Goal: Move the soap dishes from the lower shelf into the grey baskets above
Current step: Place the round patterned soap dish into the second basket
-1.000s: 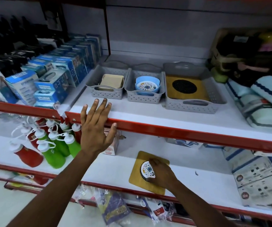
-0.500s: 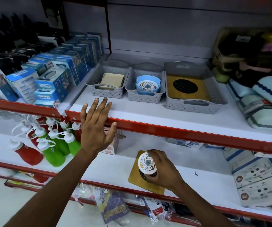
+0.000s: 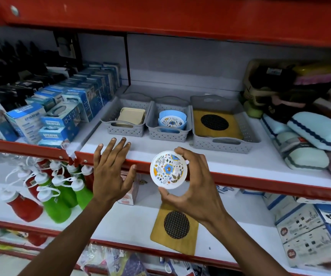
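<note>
Head view: right hand (image 3: 192,188) grips a floral dish (image 3: 167,169) by its rim before the red shelf edge (image 3: 240,181), baskets (image 3: 169,124) at 12 o'clock, left hand (image 3: 111,172) spread flat on the edge.

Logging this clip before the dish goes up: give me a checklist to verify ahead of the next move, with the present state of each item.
1. Round floral soap dish held by the right hand: ok, fingertips on its rim above and thumb below.
2. Dish lifted off the lower shelf: ok.
3. Target visible: ok, the middle grey basket already holds a matching floral dish in a blue holder.
4. Room in that basket: cannot tell.
5. Left hand out of the way: ok, open against the red shelf edge, left of the dish.
6. Work remaining: not ok, a yellow square dish lies on the lower shelf.
</note>
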`<state>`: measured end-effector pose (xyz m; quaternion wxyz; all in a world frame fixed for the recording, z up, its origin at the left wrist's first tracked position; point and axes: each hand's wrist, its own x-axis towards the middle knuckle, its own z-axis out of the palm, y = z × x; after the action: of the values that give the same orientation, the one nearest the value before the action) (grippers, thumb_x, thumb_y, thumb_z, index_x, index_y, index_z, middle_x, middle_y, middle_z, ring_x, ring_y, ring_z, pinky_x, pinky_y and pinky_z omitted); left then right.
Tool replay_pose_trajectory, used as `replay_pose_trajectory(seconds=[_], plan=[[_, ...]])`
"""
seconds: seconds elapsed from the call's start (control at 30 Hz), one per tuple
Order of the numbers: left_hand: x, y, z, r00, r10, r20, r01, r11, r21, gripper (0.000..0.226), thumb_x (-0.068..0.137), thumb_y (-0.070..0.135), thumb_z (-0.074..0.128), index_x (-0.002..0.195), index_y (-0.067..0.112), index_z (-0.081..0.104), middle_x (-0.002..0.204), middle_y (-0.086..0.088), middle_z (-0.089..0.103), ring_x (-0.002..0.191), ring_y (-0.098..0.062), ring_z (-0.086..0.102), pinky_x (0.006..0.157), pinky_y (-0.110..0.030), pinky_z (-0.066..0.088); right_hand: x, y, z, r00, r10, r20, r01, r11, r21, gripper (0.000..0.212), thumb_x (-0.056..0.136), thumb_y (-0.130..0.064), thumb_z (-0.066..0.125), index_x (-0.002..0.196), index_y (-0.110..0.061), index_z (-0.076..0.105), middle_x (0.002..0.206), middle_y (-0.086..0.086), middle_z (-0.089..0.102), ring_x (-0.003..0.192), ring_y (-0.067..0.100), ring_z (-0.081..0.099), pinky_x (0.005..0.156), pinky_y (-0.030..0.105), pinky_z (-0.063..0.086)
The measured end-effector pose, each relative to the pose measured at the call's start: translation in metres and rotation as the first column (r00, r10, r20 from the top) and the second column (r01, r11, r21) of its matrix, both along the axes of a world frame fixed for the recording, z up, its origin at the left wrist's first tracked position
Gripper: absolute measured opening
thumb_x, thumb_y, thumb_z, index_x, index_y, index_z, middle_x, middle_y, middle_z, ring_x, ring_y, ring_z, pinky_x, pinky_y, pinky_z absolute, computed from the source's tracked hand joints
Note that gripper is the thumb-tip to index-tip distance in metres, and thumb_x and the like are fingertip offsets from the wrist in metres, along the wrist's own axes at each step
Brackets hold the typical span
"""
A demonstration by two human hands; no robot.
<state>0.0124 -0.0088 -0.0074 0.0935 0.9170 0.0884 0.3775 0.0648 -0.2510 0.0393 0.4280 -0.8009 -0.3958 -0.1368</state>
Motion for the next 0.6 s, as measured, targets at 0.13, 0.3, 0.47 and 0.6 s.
replay_pose_trajectory(seconds=[0.13,0.3,0.47,0.6], plan=[[-0.001,0.003,-0.002,1.000,-0.021,-0.004,0.021,1.000,0.018,0.060,0.090,0.046,0.043,0.140,0.014,0.049,0.150,-0.007,0.049,0.147,-0.023,0.034,0.123,-0.053,0.020,0.013,0.011,0.007,0.997,-0.039,-0.063,0.041,0.999,0.018,0.091,0.065,-0.045,0.084,0.141,-0.015,0.045,0.133,0.002,0.055,0.120,0.009,0.050,0.096,0.008,0.043],[0.000,0.001,-0.002,1.000,-0.006,-0.003,0.006,1.000,-0.006,0.059,0.090,0.047,0.043,0.140,0.016,0.050,0.149,-0.005,0.050,0.146,-0.022,0.036,0.124,-0.051,0.020,0.043,0.023,0.044,0.986,-0.166,-0.030,0.166,0.986,-0.019,0.091,0.061,-0.044,0.091,0.136,-0.013,0.050,0.129,0.002,0.062,0.115,0.017,0.057,0.093,0.024,0.050],[0.000,0.003,-0.003,1.000,-0.016,-0.015,0.016,1.000,-0.013,0.059,0.090,0.048,0.043,0.140,0.017,0.050,0.150,-0.003,0.050,0.146,-0.020,0.035,0.123,-0.051,0.020,0.121,0.060,0.083,0.956,-0.288,-0.052,0.273,0.942,-0.197,0.092,0.050,-0.062,0.085,0.122,-0.010,0.058,0.114,0.007,0.070,0.103,0.026,0.067,0.076,0.025,0.049],[0.000,0.003,-0.003,1.000,-0.024,-0.011,0.024,0.999,-0.022,0.058,0.090,0.047,0.043,0.139,0.017,0.051,0.149,-0.002,0.051,0.146,-0.020,0.036,0.123,-0.052,0.021,0.163,0.079,0.081,0.963,-0.257,-0.074,0.223,0.923,-0.314,0.087,0.052,-0.055,0.092,0.113,-0.006,0.055,0.107,0.014,0.073,0.094,0.028,0.070,0.073,0.038,0.060]])
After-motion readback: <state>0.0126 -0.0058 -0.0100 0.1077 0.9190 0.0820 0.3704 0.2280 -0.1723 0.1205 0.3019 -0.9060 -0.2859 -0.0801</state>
